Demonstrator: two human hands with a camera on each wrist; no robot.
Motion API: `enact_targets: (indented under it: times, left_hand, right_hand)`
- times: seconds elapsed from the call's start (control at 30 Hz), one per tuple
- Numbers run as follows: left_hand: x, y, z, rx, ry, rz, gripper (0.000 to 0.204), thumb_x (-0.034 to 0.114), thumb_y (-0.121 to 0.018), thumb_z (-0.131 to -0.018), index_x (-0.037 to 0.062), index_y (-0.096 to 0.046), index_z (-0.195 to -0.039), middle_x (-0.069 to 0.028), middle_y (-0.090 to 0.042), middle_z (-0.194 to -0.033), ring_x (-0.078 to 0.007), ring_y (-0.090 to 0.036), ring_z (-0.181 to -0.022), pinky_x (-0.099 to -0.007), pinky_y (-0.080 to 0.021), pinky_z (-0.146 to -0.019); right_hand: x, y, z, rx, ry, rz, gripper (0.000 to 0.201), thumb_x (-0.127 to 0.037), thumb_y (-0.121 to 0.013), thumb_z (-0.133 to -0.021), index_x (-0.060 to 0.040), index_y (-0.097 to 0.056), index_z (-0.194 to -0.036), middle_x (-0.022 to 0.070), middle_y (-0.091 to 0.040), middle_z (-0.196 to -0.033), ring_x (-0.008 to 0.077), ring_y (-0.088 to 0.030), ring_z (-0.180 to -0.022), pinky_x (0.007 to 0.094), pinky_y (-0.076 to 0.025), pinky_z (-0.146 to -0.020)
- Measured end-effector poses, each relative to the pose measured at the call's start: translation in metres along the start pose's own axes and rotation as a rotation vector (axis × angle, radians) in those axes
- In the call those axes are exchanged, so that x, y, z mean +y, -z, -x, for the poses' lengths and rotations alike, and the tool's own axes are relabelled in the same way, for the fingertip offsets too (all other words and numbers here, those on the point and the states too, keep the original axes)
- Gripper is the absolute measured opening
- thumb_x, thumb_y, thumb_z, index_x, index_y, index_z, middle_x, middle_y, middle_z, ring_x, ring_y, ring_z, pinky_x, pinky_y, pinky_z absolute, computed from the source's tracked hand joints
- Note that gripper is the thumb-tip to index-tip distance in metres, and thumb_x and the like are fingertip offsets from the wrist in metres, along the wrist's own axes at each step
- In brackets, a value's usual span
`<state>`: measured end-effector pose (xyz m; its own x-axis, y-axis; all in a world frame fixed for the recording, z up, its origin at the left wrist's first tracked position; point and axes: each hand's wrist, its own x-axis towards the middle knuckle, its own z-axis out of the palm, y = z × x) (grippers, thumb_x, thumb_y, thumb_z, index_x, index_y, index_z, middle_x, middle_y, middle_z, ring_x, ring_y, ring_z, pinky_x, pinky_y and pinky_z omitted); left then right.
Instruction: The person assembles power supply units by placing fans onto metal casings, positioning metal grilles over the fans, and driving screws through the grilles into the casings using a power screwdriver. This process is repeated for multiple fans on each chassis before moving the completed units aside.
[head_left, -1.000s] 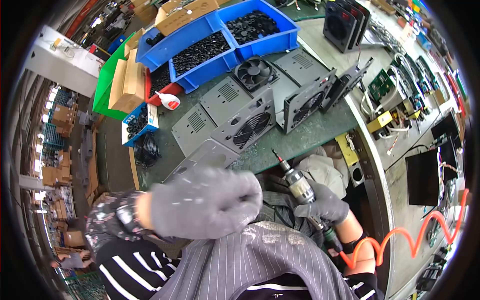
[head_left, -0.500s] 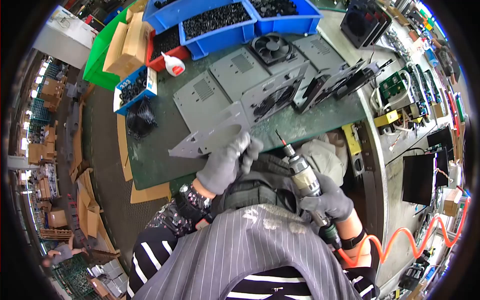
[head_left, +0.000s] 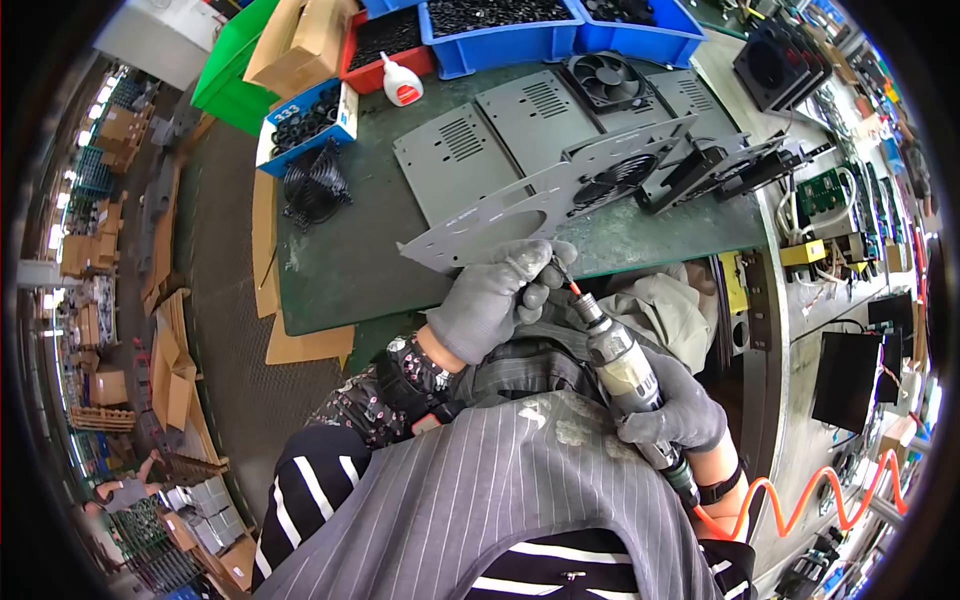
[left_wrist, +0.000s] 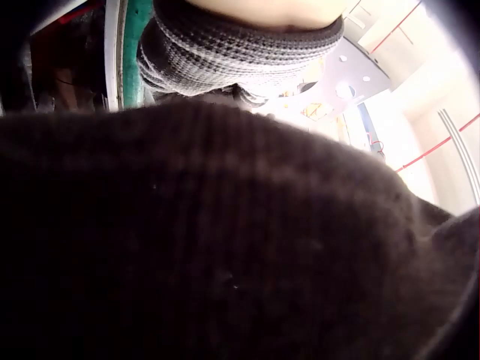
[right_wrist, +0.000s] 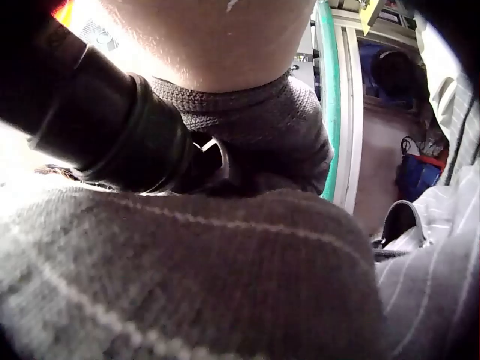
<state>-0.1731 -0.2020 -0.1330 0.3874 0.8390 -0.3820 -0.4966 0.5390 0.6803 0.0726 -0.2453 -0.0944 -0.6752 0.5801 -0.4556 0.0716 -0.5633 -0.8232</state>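
The gloved left hand point(head_left: 492, 297) curls its fingers round the near edge of a flat grey sheet-metal plate with a large round cut-out point(head_left: 520, 215), holding it slanted above the front edge of the green-topped workbench point(head_left: 350, 265). The gloved right hand point(head_left: 672, 402) is wrapped tight round a cylindrical pneumatic screwdriver with a clear middle section point(head_left: 618, 352), whose orange-tipped bit points up toward the left hand's fingertips, just below the plate's lower edge. A coiled orange air hose point(head_left: 800, 505) trails from the tool's rear. Behind the plate lie 2 flat grey vented metal panels point(head_left: 500, 130), a black square cooling fan point(head_left: 605, 80) and upright black fan frames point(head_left: 715, 165). Farther back stand blue plastic bins of black parts point(head_left: 500, 25), a white glue bottle with a red label point(head_left: 400, 82) and a black wire fan guard point(head_left: 315, 185). Both wrist views are largely blocked by dark sleeve fabric and striped cloth.
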Motion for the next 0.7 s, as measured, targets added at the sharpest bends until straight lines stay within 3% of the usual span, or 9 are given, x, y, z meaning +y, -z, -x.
enact_targets:
  times: [0.2,0.33,0.4,0.47,0.53,0.57,0.6,0.67,0.7]
  left_hand:
    - [-0.007,0.002,-0.001,0.051,-0.065,-0.279,0.032,0.032,-0.055,-0.092,0.0011,-0.064,-0.098,0.0007,-0.057,-0.075,-0.0017,-0.045,-0.057,-0.0155,-0.036,-0.049]
    - [-0.007,0.010,-0.001,-0.047,-0.099,-0.309,0.035,0.033,-0.058,-0.090,0.0005,-0.065,-0.099,0.0005,-0.059,-0.076,-0.0019,-0.045,-0.056,-0.0152,-0.037,-0.049]
    - [-0.003,0.013,0.006,-0.119,0.024,-0.186,0.025,0.025,-0.059,-0.091,0.0036,-0.066,-0.101,0.0030,-0.059,-0.079,-0.0017,-0.047,-0.064,-0.0169,-0.039,-0.053]
    - [-0.012,0.013,0.010,-0.114,-0.102,-0.380,0.027,0.026,-0.058,-0.091,0.0071,-0.064,-0.109,0.0054,-0.055,-0.075,-0.0018,-0.043,-0.065,-0.0182,-0.038,-0.054]
    - [-0.010,0.007,0.017,-0.097,-0.172,-0.557,0.030,0.036,-0.054,-0.093,0.0080,-0.065,-0.097,0.0053,-0.052,-0.072,-0.0046,-0.042,-0.062,-0.0207,-0.037,-0.054]
    - [-0.023,0.017,0.010,-0.191,-0.322,-0.589,0.036,0.040,-0.053,-0.092,0.0058,-0.063,-0.087,0.0010,-0.052,-0.065,-0.0079,-0.043,-0.061,-0.0239,-0.039,-0.056]
    - [-0.024,0.028,0.012,-0.129,-0.411,-0.924,0.044,0.045,-0.054,-0.089,0.0034,-0.065,-0.084,-0.0087,-0.059,-0.066,-0.0163,-0.054,-0.064,-0.0323,-0.045,-0.063]
    - [0.023,0.010,0.057,0.039,-0.060,-1.327,0.046,0.047,-0.054,-0.086,0.0030,-0.067,-0.082,-0.0170,-0.064,-0.077,-0.0279,-0.062,-0.076,-0.0401,-0.047,-0.072]
    - [0.030,0.015,0.068,0.196,-0.042,-1.398,0.047,0.049,-0.055,-0.082,0.0039,-0.069,-0.082,-0.0183,-0.065,-0.082,-0.0333,-0.063,-0.083,-0.0434,-0.047,-0.077]
  right_hand:
    - [0.000,-0.003,0.003,0.043,-0.096,-0.075,0.069,-0.020,-0.082,-0.059,0.0020,-0.049,-0.116,0.0034,-0.057,-0.089,0.0108,-0.053,-0.075,0.0252,-0.045,-0.070]
    - [0.011,0.000,0.000,0.042,-0.044,-0.124,0.066,-0.024,-0.083,-0.056,0.0021,-0.051,-0.108,0.0031,-0.058,-0.077,0.0125,-0.055,-0.062,0.0248,-0.045,-0.057]
    - [0.030,0.010,0.003,0.049,-0.055,-0.026,0.084,-0.030,-0.082,-0.049,0.0038,-0.048,-0.117,0.0055,-0.059,-0.078,0.0150,-0.056,-0.062,0.0264,-0.045,-0.057]
    - [0.040,0.008,0.004,0.153,0.034,-0.018,0.086,-0.034,-0.081,-0.049,0.0045,-0.048,-0.119,0.0078,-0.059,-0.073,0.0163,-0.056,-0.058,0.0256,-0.044,-0.053]
    - [0.028,0.004,-0.055,-0.053,0.066,0.035,0.085,-0.034,-0.081,-0.050,0.0046,-0.048,-0.118,0.0077,-0.059,-0.073,0.0162,-0.056,-0.057,0.0256,-0.044,-0.053]
    - [0.022,-0.001,-0.074,-0.129,0.070,0.057,0.085,-0.034,-0.081,-0.050,0.0046,-0.048,-0.118,0.0076,-0.059,-0.073,0.0162,-0.055,-0.057,0.0255,-0.044,-0.053]
    - [0.015,-0.002,-0.087,-0.188,0.069,0.078,0.085,-0.034,-0.081,-0.050,0.0047,-0.048,-0.118,0.0075,-0.059,-0.073,0.0161,-0.055,-0.057,0.0255,-0.044,-0.053]
    - [0.006,-0.003,-0.101,-0.250,0.063,0.111,0.084,-0.034,-0.080,-0.050,0.0048,-0.048,-0.117,0.0074,-0.059,-0.072,0.0160,-0.055,-0.057,0.0254,-0.044,-0.053]
    - [0.004,-0.002,-0.106,-0.267,0.058,0.121,0.084,-0.034,-0.080,-0.050,0.0049,-0.048,-0.117,0.0073,-0.059,-0.072,0.0159,-0.055,-0.057,0.0254,-0.044,-0.052]
